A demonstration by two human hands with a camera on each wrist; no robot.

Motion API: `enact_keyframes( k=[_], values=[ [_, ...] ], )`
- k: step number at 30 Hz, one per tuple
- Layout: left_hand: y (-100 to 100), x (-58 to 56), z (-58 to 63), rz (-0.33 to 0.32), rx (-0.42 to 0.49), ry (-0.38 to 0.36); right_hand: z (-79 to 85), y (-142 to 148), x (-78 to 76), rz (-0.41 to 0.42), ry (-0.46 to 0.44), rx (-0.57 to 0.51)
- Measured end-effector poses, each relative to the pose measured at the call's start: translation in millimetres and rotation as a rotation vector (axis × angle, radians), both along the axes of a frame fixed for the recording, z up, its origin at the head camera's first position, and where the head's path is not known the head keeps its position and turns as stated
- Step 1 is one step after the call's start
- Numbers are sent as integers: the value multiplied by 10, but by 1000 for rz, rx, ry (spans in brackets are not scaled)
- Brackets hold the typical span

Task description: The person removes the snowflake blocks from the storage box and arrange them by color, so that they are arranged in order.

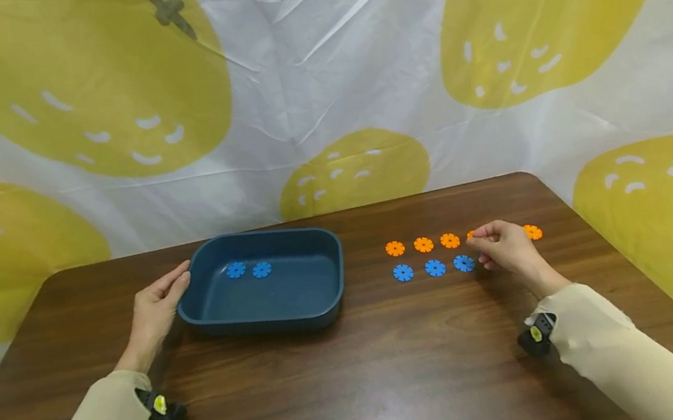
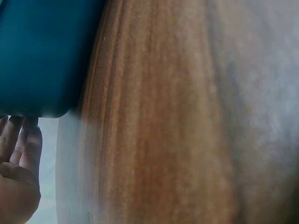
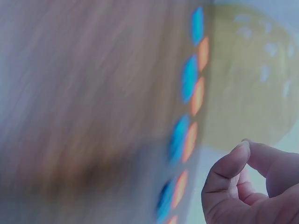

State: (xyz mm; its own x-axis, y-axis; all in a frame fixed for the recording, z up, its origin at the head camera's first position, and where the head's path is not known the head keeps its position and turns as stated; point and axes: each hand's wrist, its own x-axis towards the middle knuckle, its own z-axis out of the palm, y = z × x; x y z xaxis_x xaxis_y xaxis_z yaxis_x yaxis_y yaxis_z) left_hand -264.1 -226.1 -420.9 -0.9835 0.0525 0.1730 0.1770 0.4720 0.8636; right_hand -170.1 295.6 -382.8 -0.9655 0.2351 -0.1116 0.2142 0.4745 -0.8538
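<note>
My left hand (image 1: 159, 308) rests its fingertips against the left end of a dark blue rectangular tray (image 1: 275, 323). Its fingers look fairly straight in the left wrist view. Inside the tray lie two blue notched discs, one (image 1: 236, 270) left of the other (image 1: 262, 269). My right hand (image 1: 509, 251) hovers over the right part of two disc rows, thumb and forefinger tips together, nothing visible between them. Beside its fingertips, an orange notched disc (image 1: 470, 235) is partly hidden. The nearest uncovered blue disc (image 1: 463, 263) lies just left of the hand.
More orange discs (image 1: 423, 244) form the back row, with one orange disc (image 1: 532, 232) right of my hand. Blue discs (image 1: 436, 268) make up the front row. All lie on a brown wooden table (image 1: 359, 384). A lemon-print cloth (image 1: 334, 97) hangs behind.
</note>
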Motion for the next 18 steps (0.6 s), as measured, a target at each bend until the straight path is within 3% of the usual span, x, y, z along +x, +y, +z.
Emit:
enact_keyframes(
  k=[5, 12, 18],
  values=[
    [5, -6, -5, 4, 14, 9, 138, -497, -143, 44, 52, -187],
    [0, -17, -15, 5, 29, 23, 248, -1405, -332, 91, 88, -387],
    [-3, -20, -17, -2, 22, 8, 292, -2077, -465, 145, 48, -510]
  ],
)
